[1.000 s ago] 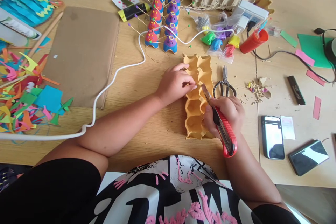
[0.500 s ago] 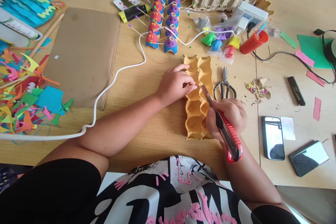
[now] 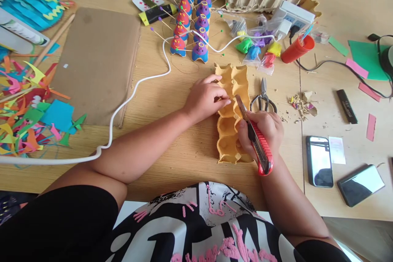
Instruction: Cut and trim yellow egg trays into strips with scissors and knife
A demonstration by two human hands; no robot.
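Observation:
A yellow egg carton [image 3: 226,147] with two rows of cups lies on the table in front of me. My left hand [image 3: 207,99] holds it by its left side, fingers bent over the rim and thumb reaching in toward the middle ridge. Closed around a red utility knife [image 3: 260,147], my right hand [image 3: 265,131] is over the carton's right row. The knife's blade points away from me, its tip by the middle ridge; whether it touches the cardboard I cannot tell. Black-handled scissors [image 3: 263,96] lie just right of the carton.
Red and purple painted carton figures [image 3: 199,51] with sticks stand behind. A white cable [image 3: 123,102] crosses the table and my left arm. Left are a cardboard sheet [image 3: 98,65] and paper scraps [image 3: 33,118]. Phones [image 3: 319,161], a red cup [image 3: 297,49] and clay bags [image 3: 254,52] lie right.
My right hand has shifted slightly away from me and left with the knife, whose handle end has swung up and left. My left hand and the carton have stayed in place.

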